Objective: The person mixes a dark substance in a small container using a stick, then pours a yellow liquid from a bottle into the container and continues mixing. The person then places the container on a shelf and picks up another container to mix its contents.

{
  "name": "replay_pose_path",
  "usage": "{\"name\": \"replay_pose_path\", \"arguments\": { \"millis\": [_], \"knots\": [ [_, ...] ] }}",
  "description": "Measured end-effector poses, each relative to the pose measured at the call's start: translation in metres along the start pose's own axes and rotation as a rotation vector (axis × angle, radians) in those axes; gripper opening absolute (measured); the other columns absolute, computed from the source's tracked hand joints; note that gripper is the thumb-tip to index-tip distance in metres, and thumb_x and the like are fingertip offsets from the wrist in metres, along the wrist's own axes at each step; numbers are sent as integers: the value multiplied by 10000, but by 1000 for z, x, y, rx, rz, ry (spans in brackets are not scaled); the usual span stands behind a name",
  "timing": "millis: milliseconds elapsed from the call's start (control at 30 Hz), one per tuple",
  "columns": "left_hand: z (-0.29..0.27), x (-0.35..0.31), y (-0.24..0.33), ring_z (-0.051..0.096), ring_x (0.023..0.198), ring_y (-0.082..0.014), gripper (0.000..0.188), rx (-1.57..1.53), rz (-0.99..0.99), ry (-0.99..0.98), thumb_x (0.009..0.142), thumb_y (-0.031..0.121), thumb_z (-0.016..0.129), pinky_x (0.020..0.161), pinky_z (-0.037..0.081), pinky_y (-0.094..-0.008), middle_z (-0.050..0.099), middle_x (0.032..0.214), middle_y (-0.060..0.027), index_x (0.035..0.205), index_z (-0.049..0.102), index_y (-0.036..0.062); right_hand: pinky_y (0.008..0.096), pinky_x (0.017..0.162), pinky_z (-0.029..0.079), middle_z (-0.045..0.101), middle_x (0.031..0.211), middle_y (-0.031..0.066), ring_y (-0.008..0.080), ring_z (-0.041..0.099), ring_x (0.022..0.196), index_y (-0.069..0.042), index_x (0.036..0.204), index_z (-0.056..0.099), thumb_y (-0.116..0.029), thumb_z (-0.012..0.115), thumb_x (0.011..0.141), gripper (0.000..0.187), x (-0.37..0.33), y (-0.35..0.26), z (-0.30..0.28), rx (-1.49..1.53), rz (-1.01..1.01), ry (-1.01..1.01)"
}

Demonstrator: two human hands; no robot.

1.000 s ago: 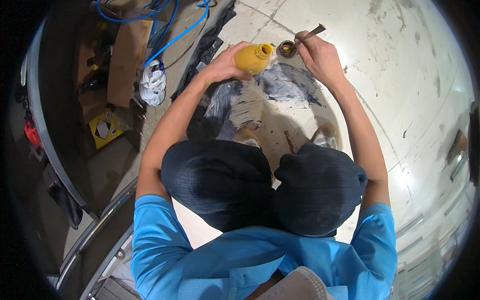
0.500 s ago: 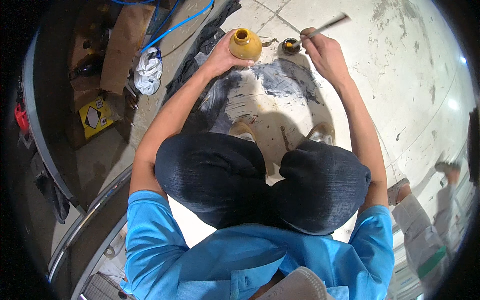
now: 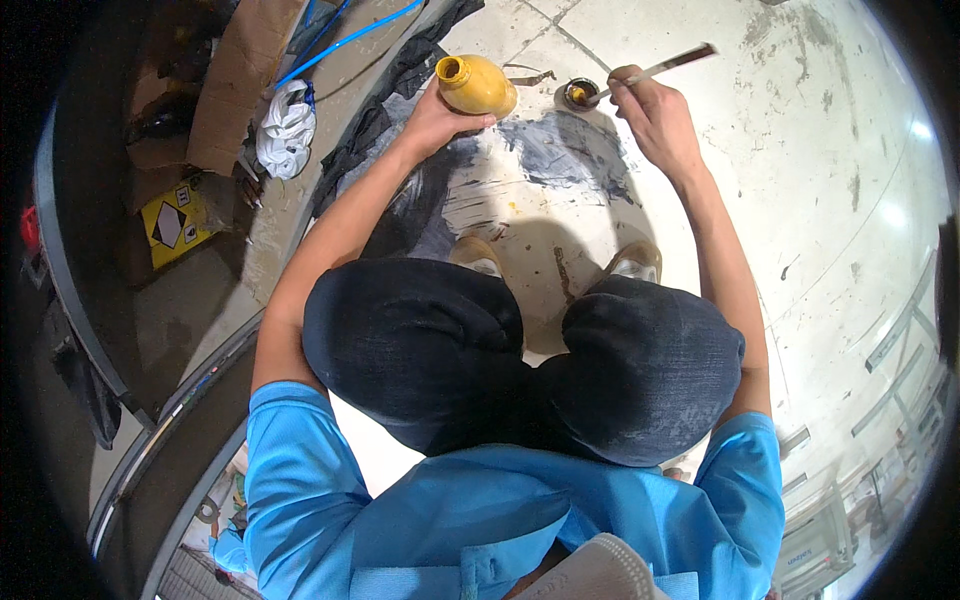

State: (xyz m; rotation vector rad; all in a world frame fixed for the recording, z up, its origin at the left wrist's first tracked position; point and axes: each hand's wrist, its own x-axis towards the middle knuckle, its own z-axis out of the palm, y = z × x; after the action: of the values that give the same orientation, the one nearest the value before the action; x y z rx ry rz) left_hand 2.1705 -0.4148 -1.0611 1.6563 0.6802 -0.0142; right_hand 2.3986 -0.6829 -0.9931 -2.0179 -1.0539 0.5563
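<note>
Held in my left hand (image 3: 432,125) is a yellow vase (image 3: 484,88) with a round body and a narrow neck. It leans over with its dark mouth toward the left, and my fingers behind it are hidden. My right hand (image 3: 655,115) pinches a paintbrush (image 3: 672,63) whose dark end sticks out to the upper right. The brush's other end reaches into a small dark pot (image 3: 568,99) with yellow paint inside, standing on the floor. Whether the tip touches the paint is too small to tell.
Dark-stained sheeting (image 3: 570,160) lies on the pale floor (image 3: 800,180). To the left are a white crumpled bag (image 3: 287,130), a cardboard box (image 3: 230,90), a yellow box (image 3: 178,222) and a blue hose (image 3: 350,40). My shoes (image 3: 636,265) stand just behind the sheeting.
The vase has tipped further left, its mouth now turned that way. My right hand has lowered the brush handle while its end stays at the pot. A person's legs at the lower right have left view.
</note>
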Motion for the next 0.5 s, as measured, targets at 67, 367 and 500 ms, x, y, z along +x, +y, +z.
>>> {"name": "replay_pose_path", "arguments": {
  "millis": [67, 367, 500],
  "knots": [
    [6, -1, -4, 651, 1303, -235, 917, -63, 65, 38, 748, 139, 1004, 1154, 511, -386, 656, 1429, -107, 1503, 494, 42, 483, 773, 567, 750, 917, 231, 422, 739, 860, -36, 1197, 706, -211, 594, 1094, 233, -2, 0, 1, -59, -49, 51],
    [38, -31, -32, 664, 882, -139, 474, 274, -417, -485, 938, 348, 823, 735, 540, -312, 715, 1042, -50, 1251, 675, 24, 434, 792, 578, 749, 930, 196, 356, 748, 858, 14, 1166, 707, -206, 590, 1104, 257, -9, 2, -4, 24, 10, 7],
    [69, -33, -37, 689, 887, -177, 574, 226, -239, -542, 941, 355, 828, 771, 567, -342, 715, 1049, -93, 1364, 639, 17, 377, 809, 603, 774, 999, 151, 271, 783, 886, 39, 1199, 702, -182, 574, 1112, 270, -12, 2, -10, 6, -16, -27]
  ]
}}
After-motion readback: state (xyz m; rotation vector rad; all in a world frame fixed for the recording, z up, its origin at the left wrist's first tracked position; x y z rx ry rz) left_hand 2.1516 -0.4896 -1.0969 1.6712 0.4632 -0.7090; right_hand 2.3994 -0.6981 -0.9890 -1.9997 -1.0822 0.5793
